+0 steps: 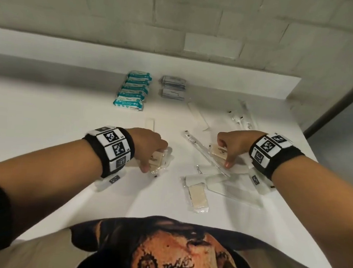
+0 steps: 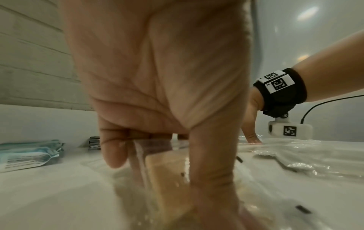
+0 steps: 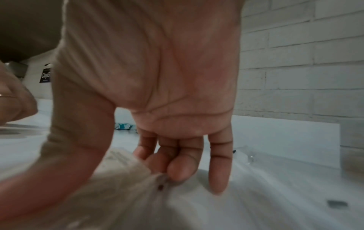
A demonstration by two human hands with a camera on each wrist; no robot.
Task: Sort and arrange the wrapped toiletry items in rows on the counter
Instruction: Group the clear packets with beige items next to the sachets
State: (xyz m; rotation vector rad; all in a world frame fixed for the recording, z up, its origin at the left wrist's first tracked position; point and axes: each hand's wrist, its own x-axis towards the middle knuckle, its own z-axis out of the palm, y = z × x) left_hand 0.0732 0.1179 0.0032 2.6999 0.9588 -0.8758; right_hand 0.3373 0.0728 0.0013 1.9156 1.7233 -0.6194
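Observation:
My left hand pinches a beige soap bar in clear wrap between thumb and fingers on the white counter; the left wrist view shows the same soap under the palm. My right hand grips a second wrapped soap, seen blurred in the right wrist view. A third wrapped soap lies near the front. A row of teal packets and a stack of grey sachets sit at the back.
Clear-wrapped long items and flat clear sleeves lie scattered between and beneath my right hand. More wrapped pieces lie at the back right near the counter's right edge. A brick wall rises behind the counter.

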